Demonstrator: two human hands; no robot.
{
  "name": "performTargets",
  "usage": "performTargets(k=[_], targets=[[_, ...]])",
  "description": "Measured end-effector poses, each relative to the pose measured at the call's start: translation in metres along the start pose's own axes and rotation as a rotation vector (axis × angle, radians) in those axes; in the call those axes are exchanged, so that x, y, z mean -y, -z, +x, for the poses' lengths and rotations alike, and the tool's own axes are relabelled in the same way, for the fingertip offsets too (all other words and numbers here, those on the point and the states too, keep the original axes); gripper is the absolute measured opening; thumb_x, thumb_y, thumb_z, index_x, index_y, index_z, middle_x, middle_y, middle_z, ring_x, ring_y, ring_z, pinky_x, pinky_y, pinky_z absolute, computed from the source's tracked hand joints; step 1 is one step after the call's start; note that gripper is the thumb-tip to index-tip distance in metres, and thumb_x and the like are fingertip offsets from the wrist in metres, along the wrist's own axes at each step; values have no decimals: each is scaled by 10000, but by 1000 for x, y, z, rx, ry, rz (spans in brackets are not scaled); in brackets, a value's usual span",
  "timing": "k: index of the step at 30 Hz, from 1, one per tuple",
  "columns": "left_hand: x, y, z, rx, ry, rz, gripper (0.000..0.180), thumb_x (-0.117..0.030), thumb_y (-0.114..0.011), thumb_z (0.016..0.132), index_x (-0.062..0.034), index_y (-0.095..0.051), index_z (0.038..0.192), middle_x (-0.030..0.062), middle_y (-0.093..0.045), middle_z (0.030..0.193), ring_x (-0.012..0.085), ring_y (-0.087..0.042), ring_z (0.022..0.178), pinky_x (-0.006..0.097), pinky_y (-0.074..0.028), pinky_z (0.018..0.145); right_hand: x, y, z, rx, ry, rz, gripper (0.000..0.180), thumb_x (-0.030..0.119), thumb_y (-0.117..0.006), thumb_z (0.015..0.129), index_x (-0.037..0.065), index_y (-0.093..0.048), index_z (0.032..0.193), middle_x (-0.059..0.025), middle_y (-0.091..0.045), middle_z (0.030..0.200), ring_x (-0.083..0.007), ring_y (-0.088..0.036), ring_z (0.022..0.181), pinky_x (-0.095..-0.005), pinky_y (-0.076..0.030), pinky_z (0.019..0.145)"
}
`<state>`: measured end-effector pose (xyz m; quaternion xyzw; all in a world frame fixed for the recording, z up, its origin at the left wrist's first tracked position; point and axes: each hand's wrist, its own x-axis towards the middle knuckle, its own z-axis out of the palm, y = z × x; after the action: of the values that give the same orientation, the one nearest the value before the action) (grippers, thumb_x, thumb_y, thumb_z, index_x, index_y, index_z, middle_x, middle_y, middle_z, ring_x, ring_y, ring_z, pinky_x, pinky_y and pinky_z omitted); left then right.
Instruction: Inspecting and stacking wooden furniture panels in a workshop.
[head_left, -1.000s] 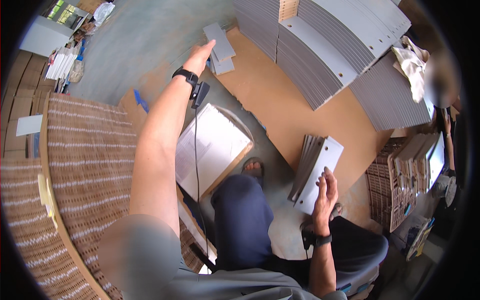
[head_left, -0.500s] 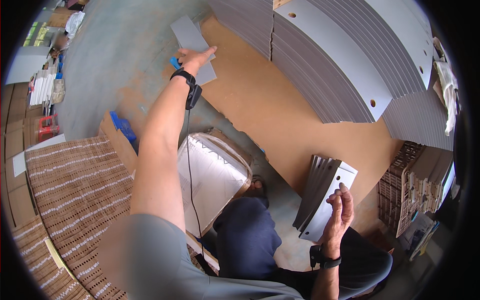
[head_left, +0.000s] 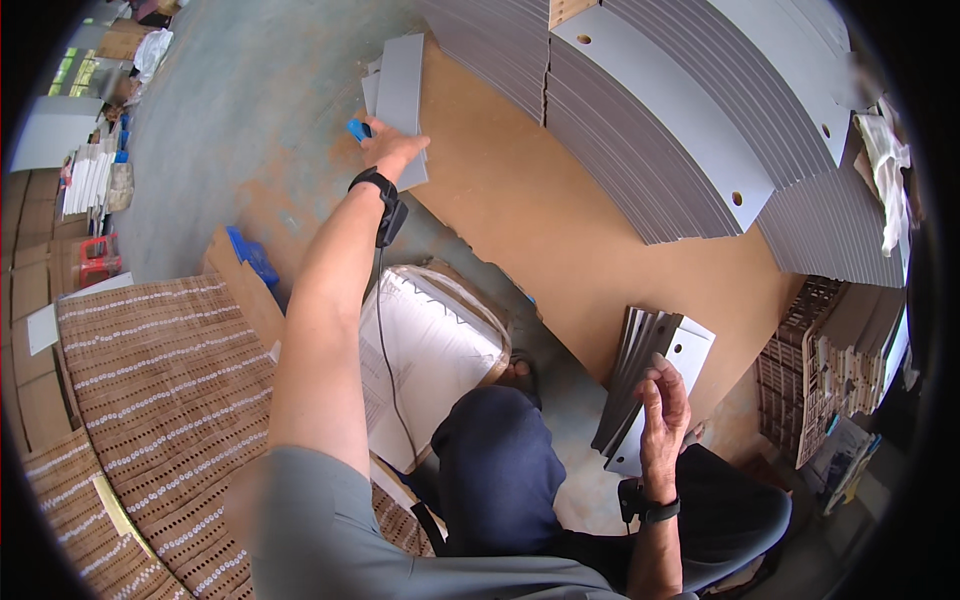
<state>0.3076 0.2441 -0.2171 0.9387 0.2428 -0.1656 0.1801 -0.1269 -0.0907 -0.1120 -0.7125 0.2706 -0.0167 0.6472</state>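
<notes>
Since the earlier frame, the top grey panel (head_left: pixel 402 80) has swung from slanting to nearly straight ahead of the left hand (head_left: pixel 393 150). Thumb and fingers span its near end, apparently gripping both long edges; another grey panel (head_left: pixel 371 90) lies partly beneath. The right hand (head_left: pixel 665 410) is half-curled, visibly holding nothing, just before a leaning bundle of drilled panels (head_left: pixel 632 375). Even pressure and a level wrist should keep the top grey panel from twisting.

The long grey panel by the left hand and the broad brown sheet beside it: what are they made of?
Long grey panel: perhaps laminated board, by its smooth, evenly coloured matt face; core unclear. Broad brown sheet: probably cardboard or fibreboard, matt tan with a ragged edge.
</notes>
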Motion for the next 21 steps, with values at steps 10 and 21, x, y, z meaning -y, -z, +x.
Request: performTargets(k=[10,21], targets=[[-13,-9,-22,1,61,41,1255,-446,-796,714,-96,77,1546,268,-331,1425,413,-514,1225,456,-490,994,0,-5,-4,36,-71,-29,323,149,-603,982,19,-582,1278,-23,-593,986,-110,-555,881,-281,-477,832],[53,79,-80,590,-47,-789,478,-331,-740,833,-69,-555,1187,78,-609,943,203,-630,819,348,-544,641,18,-10,10,78,-20,36,292,133,-573,989,11,-584,1254,-15,-595,991,-100,-549,854,-265,-483,795]])
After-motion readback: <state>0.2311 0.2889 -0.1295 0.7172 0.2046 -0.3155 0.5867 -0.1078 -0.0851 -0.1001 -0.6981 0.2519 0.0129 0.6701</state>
